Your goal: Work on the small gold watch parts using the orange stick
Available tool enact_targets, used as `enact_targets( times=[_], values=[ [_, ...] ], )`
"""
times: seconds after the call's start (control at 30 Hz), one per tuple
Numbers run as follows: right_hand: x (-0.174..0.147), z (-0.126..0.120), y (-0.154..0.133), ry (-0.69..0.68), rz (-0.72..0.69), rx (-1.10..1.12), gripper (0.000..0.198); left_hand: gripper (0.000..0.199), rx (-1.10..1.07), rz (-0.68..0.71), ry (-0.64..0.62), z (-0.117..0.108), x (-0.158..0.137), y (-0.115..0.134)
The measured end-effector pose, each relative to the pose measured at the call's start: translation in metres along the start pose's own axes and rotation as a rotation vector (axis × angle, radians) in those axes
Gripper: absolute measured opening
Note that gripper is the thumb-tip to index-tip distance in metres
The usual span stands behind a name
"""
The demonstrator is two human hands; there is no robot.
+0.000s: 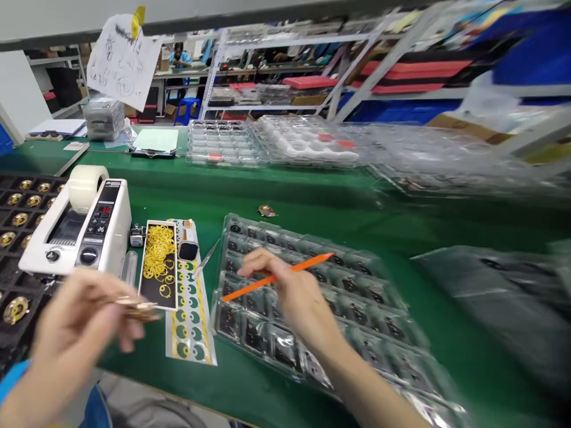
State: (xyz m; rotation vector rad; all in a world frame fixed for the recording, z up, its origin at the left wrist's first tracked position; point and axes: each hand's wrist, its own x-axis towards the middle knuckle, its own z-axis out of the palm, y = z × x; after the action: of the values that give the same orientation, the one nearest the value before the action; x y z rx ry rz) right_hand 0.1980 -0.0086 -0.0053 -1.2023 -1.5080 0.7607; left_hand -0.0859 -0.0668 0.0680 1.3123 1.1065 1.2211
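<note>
My right hand (292, 291) grips a thin orange stick (276, 276) that lies slantwise over a clear plastic tray (383, 339) of small dark parts. My left hand (75, 333) pinches a small round brass-coloured part (136, 307) near the front edge, blurred by motion. Just right of it lie a black card with yellow rings (159, 261) and a sticker strip with green dots (190, 315). Metal tweezers (206, 257) rest beside the tray.
A white tape dispenser (82, 229) stands at the left, beside a black tray of brass parts (18, 220). One loose brass part (266, 210) lies on the green mat. Stacks of clear trays (276, 139) line the back; a plastic bag (499, 297) lies right.
</note>
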Motion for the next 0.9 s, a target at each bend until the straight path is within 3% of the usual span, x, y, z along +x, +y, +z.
enact_targets(
  times=[0.07, 0.2, 0.3, 0.47, 0.6, 0.67, 0.8, 0.9],
  values=[
    [-0.002, -0.004, -0.005, 0.013, 0.018, 0.060, 0.059, 0.018, -0.150, -0.076, -0.163, 0.035, 0.017, -0.020],
    [-0.015, -0.007, -0.018, 0.048, -0.109, 0.222, 0.042, 0.033, -0.384, -0.222, -0.203, 0.072, 0.050, -0.058],
    [-0.026, -0.002, -0.021, -0.077, -0.161, 0.142, 0.031, 0.049, -0.398, -0.260, -0.175, 0.075, 0.058, -0.074],
    [-0.037, 0.015, -0.014, -0.083, -0.142, 0.000, 0.012, 0.034, -0.328, -0.225, -0.143, 0.072, 0.051, -0.080],
    [-0.041, 0.024, -0.008, -0.095, -0.165, -0.025, 0.020, 0.024, -0.416, -0.236, -0.187, 0.073, 0.048, -0.082],
    [-0.044, 0.026, -0.002, -0.146, -0.282, -0.069, 0.028, 0.024, -0.422, -0.276, -0.185, 0.072, 0.048, -0.083],
    [-0.048, 0.023, 0.017, -0.318, -0.644, -0.274, 0.047, 0.030, -0.401, -0.384, -0.165, 0.070, 0.050, -0.083],
    [-0.048, 0.019, 0.025, -0.420, -0.772, -0.400, 0.045, 0.034, -0.372, -0.458, -0.150, 0.067, 0.051, -0.083]
  ],
)
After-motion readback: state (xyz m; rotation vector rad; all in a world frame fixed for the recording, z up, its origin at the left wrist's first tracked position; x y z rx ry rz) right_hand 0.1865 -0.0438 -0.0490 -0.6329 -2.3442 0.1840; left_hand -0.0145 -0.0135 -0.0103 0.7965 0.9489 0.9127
